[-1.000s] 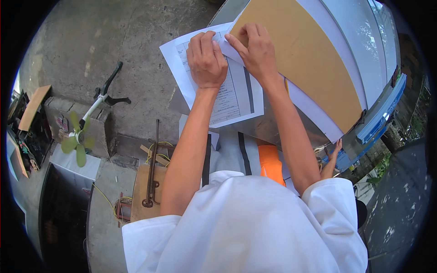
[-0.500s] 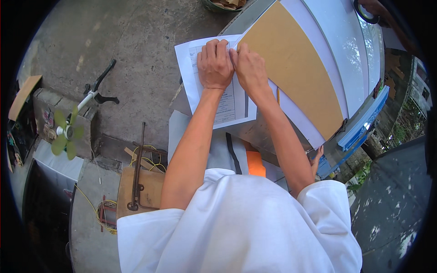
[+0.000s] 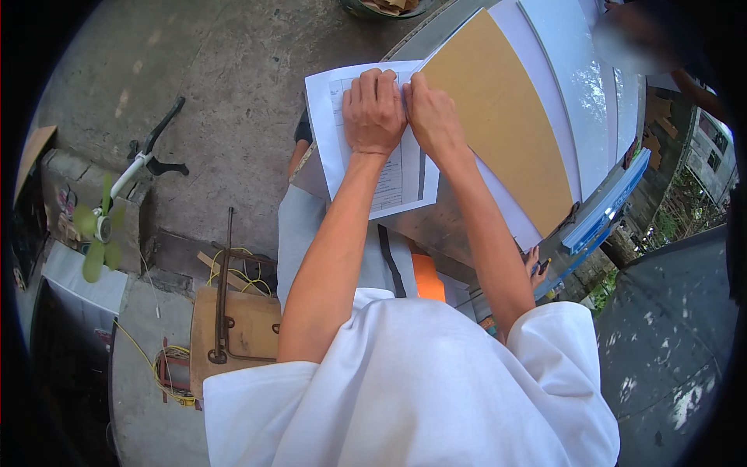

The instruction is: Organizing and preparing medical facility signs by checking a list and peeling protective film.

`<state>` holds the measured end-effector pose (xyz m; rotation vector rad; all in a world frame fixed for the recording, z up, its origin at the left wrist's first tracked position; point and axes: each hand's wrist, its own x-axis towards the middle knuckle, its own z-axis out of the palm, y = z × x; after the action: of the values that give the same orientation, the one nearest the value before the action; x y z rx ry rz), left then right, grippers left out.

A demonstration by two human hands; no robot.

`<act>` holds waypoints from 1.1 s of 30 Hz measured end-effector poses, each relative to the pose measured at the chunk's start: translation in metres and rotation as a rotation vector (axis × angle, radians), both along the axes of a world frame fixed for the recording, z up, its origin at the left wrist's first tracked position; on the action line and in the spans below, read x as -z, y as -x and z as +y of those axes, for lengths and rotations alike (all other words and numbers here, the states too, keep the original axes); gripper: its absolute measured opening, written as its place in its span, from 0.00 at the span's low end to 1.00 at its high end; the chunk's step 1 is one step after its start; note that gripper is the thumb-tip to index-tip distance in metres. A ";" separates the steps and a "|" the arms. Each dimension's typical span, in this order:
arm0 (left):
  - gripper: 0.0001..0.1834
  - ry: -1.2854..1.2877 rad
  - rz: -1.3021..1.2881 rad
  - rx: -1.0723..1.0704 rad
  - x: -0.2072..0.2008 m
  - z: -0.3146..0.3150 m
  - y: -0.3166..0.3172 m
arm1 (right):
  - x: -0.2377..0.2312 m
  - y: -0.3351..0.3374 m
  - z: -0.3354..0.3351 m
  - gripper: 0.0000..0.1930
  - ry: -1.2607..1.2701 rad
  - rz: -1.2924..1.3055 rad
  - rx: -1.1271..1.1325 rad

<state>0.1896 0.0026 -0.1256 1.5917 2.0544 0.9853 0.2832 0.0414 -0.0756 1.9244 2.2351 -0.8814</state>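
Note:
A printed white sheet of paper (image 3: 405, 194) lies at the table's left edge, slightly turned. My left hand (image 3: 375, 113) is closed over its upper part, with the fingers curled down. Right beside it, my right hand (image 3: 433, 117) is closed at the sheet's upper right edge, and the two thumbs nearly meet. What the fingertips pinch is hidden beneath the hands. A tan board (image 3: 498, 117) lies just right of my right hand, on top of white sheets (image 3: 506, 202).
Glossy pale sheets (image 3: 564, 86) and a blue stack (image 3: 603, 206) lie to the right. Another person's hand (image 3: 535, 268) holds something small and dark near the table corner; a blurred person is at the upper right. A green fan (image 3: 101, 227) and wooden chair (image 3: 204, 323) stand left.
The view has shifted slightly, while my hands stay closed on the sheet. The other person's hand near the corner now shows a dark object. At upper right, the dark ring is lost in blur.

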 end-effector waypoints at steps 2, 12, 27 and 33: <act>0.06 0.006 0.004 0.003 0.000 0.000 0.000 | 0.002 -0.004 0.000 0.12 -0.035 0.078 -0.039; 0.08 0.033 0.029 0.015 0.001 -0.001 -0.001 | 0.016 -0.016 0.002 0.14 -0.120 0.153 0.045; 0.21 0.098 0.246 0.053 0.005 -0.002 -0.004 | 0.022 -0.055 0.009 0.12 0.171 0.591 0.434; 0.23 0.088 0.244 0.047 0.005 0.000 -0.007 | 0.018 -0.076 0.023 0.15 0.090 0.425 0.264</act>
<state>0.1964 0.0028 -0.1308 1.7794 2.1730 0.7035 0.3592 0.0643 -0.0932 2.1924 2.1115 -1.5272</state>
